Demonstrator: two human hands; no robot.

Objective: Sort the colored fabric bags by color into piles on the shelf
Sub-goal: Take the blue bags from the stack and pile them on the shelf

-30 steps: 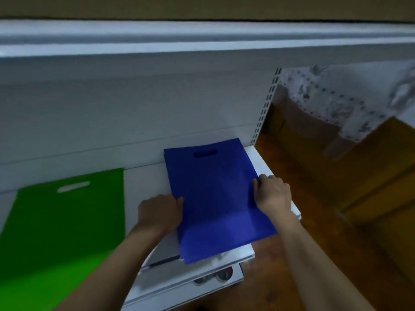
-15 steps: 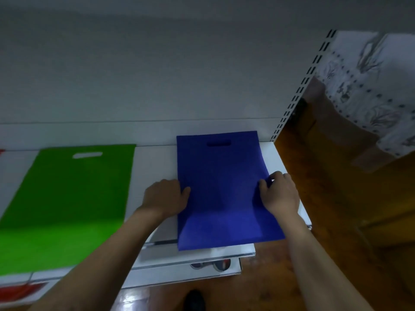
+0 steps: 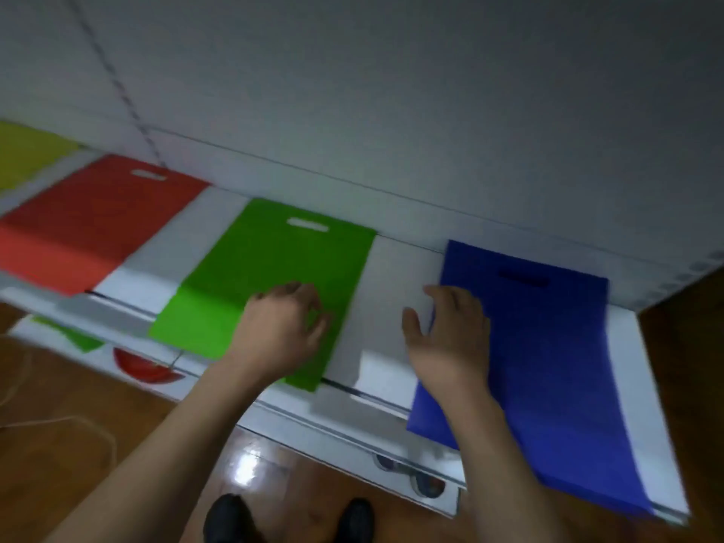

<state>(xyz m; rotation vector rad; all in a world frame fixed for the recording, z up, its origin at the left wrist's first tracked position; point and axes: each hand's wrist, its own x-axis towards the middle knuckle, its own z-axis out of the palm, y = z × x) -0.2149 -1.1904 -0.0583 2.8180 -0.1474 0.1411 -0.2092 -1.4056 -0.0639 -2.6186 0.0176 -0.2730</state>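
A white shelf (image 3: 395, 276) runs diagonally from the upper left of the frame down to the lower right, with a pale back panel above it. Four flat fabric bags lie on it in a row. At the far upper left only a corner of a yellow bag (image 3: 27, 150) shows, cut off by the frame edge. Next to it lies a red bag (image 3: 90, 225), its near edge hanging past the front lip of the shelf. The green bag (image 3: 270, 276) sits at centre, its handle slot toward the back panel and its near edge also reaching over the lip. The blue bag (image 3: 548, 366) lies at the right, its lower end overhanging the shelf front near the lower right of the frame.

Bare white strips of shelf separate the bags; the widest lies between the green and blue bags, at centre right. A narrow strip also shows along the blue bag's right side, before the shelf ends at its right edge.

The left hand (image 3: 282, 327) is over the lower right part of the green bag, fingers loosely curled; whether it touches or grips the fabric cannot be told through the blur. The right hand (image 3: 450, 339) is spread with fingers relaxed, at the blue bag's left edge, thumb over the bare strip; contact is unclear.

Below the shelf lies a wooden floor (image 3: 78, 405) with two dark shoes (image 3: 231, 515) at the bottom centre.
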